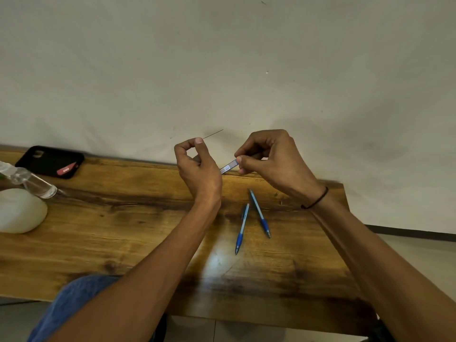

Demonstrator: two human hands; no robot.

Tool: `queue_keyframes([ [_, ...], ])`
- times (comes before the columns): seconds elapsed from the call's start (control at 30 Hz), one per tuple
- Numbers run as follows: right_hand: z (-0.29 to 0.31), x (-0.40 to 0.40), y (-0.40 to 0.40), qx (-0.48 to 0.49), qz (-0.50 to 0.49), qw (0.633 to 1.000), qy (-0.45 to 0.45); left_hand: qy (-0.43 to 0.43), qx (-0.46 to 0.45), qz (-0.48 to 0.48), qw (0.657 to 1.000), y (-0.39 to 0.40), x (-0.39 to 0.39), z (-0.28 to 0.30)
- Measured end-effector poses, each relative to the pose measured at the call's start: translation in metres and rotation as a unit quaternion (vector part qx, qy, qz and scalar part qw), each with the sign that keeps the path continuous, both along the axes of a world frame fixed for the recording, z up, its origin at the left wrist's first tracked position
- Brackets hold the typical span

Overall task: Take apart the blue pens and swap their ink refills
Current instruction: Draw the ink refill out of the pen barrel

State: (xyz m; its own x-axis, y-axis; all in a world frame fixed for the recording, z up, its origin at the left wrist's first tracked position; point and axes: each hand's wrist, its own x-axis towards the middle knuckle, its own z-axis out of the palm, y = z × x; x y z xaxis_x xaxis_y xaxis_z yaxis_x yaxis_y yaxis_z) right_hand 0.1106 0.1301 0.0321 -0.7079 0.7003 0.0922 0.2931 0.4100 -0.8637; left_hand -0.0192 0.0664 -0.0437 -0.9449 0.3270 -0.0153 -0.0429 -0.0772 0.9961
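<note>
Head camera looks down on a wooden counter [138, 218] set against a pale wall, with both bare forearms reaching in from the bottom edge. Both hands are raised above the far edge of the counter, close together.

Right hand [269, 156], with a thin dark band at its wrist, has its grip pinched on a pen barrel [229, 167]: thumb and fingers curl around the far end, and the pale, label-marked part of the barrel sticks out toward the left hand. Left hand [199, 166] sits just beside the barrel's free end, its back to the camera. Its thumb and forefinger curl toward each other in a loop. A thin dark line [213, 133] runs up and to the right from near the forefinger tip; whether it is a refill held in that grip or a mark on the wall, I cannot tell.

Two more blue pens lie flat on the counter below the hands, near each other but not touching. Left pen [241, 229] points its tip toward the near edge; right pen [260, 213] angles the same way, and their far ends lean close together.

Far left on the counter rest a black phone [50, 161], a clear bottle [32, 181] lying on its side, and a white rounded object [19, 211].
</note>
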Motion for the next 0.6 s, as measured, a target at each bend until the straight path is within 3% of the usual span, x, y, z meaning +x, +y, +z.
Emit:
queue_keyframes([
  [0.33,-0.009,-0.003,-0.008,-0.023,-0.019,0.998,0.047,-0.003,0.003,0.011,1.0,0.0,0.007,0.001],
  [0.6,-0.017,-0.003,-0.011,-0.043,0.022,0.992,0.115,-0.103,-0.003,-0.006,0.995,0.001,0.004,0.006],
])
